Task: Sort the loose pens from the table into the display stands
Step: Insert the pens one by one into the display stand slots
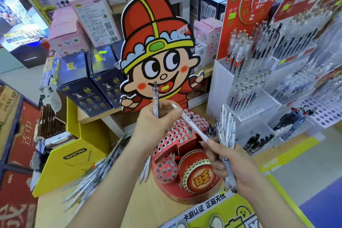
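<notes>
We read KAYOU on the yellow box [75,153], 旺 on the drum of the red display stand [200,179], 卡游认证 正品无忧 on the white strip [203,207] along the table's front, and 连中 on the red backboard [232,24].

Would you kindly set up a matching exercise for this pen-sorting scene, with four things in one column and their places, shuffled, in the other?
Things:
1. clear pen
2. bundle of pens
3. loose pens
4. cartoon cutout

Places:
A. lying on the table beside the yellow box
B. standing behind the red stand
C. held upright in the left hand
D. gripped in the right hand

Pairs: 1-C, 2-D, 3-A, 4-B.
</notes>
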`<state>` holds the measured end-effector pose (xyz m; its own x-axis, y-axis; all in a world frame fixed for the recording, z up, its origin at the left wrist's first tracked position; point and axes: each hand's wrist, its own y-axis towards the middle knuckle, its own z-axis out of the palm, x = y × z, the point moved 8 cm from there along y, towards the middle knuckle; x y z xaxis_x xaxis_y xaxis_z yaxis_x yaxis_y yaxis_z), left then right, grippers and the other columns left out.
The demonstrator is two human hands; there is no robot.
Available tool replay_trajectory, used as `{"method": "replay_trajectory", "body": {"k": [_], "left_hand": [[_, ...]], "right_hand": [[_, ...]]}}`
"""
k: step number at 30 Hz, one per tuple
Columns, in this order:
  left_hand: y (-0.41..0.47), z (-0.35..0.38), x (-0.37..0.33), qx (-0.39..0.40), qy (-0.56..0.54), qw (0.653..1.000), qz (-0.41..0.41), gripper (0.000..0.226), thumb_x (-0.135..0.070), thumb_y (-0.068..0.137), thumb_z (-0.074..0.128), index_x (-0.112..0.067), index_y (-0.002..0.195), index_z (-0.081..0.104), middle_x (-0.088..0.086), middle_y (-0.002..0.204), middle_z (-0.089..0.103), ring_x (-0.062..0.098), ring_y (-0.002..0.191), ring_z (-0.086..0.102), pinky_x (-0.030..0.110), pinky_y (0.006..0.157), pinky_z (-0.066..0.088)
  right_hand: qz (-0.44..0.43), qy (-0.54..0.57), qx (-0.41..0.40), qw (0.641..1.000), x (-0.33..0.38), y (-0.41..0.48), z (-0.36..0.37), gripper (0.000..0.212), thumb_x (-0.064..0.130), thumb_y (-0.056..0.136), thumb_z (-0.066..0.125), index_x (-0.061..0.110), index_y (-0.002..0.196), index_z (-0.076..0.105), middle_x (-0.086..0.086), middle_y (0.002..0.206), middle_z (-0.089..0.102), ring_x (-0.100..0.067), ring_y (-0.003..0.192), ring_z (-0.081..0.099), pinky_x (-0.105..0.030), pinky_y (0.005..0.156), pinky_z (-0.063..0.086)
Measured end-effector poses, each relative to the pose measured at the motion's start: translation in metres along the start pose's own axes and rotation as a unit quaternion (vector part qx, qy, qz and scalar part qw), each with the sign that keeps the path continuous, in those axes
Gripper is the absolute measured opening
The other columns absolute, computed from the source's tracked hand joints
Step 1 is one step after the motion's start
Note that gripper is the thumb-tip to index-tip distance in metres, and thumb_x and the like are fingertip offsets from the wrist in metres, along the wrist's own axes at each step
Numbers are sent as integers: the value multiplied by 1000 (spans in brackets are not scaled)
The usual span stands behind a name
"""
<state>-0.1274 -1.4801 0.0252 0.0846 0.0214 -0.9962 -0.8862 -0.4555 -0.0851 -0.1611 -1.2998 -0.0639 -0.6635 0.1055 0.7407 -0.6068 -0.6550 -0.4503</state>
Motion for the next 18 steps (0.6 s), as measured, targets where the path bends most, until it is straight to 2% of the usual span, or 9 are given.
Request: {"method": "replay_trajectory", "body": {"k": [3, 7, 9, 11, 12, 13, 15, 18], "left_hand": [[-2, -11, -8, -37, 29, 998, 31, 20, -27, 82, 69, -9, 91, 64, -3, 54, 54, 18, 50, 43, 26, 48, 38], [-1, -31, -15, -110, 44, 991, 58, 10, -19, 80, 73, -13, 88, 68, -1, 68, 69, 2, 46, 54, 15, 50, 43], [-1, -34, -11, -118, 44, 991, 46, 11, -16, 80, 74, -13, 89, 69, 4, 74, 72, 1, 46, 55, 13, 48, 42], [-1, -30, -6, -107, 65, 991, 38, 14, -18, 79, 75, -12, 90, 69, 5, 75, 72, 2, 48, 58, 14, 49, 43], [-2, -26, -4, -100, 70, 992, 33, 15, -19, 79, 75, -12, 90, 69, 2, 73, 72, 3, 49, 59, 15, 49, 44], [-2, -22, -1, -93, 68, 993, 27, 16, -20, 78, 75, -13, 90, 68, 0, 68, 71, 4, 49, 59, 16, 48, 45], [-3, -13, 8, -77, 30, 997, 12, 20, -22, 78, 75, -12, 93, 66, -4, 56, 63, 9, 43, 49, 20, 44, 40], [-3, -8, 21, -73, -17, 997, -17, 24, -33, 85, 66, -13, 98, 64, 4, 58, 55, 11, 44, 38, 22, 41, 31]], "right_hand": [[-46, -44, -23, 998, 11, 1, 1, 33, 20, 75, 71, -2, 97, 63, -14, 73, 58, -11, 43, 34, -19, 35, 28], [-76, -82, -70, 991, 17, 2, -5, 35, 21, 73, 71, -1, 99, 67, -17, 82, 66, -12, 44, 35, -21, 36, 30], [-85, -119, -82, 986, 18, 3, -7, 31, 24, 72, 73, 6, 97, 71, -18, 76, 60, -13, 46, 34, -22, 38, 30], [-88, -176, -70, 978, 20, 5, 0, 20, 26, 73, 75, 16, 91, 75, -7, 61, 52, -15, 50, 33, -22, 40, 29], [-86, -199, -58, 975, 21, 6, 7, 20, 28, 73, 76, 18, 90, 76, -1, 57, 54, -17, 51, 33, -23, 41, 28], [-80, -217, -46, 972, 21, 8, 13, 24, 31, 71, 77, 18, 91, 75, 1, 60, 61, -21, 53, 35, -23, 41, 28], [-65, -238, -27, 969, 21, 12, 24, 36, 34, 67, 78, 18, 98, 70, -7, 74, 74, -24, 61, 43, -25, 43, 30], [-54, -214, -18, 975, 19, 14, 29, 45, 31, 68, 77, 8, 105, 66, -10, 72, 72, -22, 61, 50, -23, 43, 31]]}}
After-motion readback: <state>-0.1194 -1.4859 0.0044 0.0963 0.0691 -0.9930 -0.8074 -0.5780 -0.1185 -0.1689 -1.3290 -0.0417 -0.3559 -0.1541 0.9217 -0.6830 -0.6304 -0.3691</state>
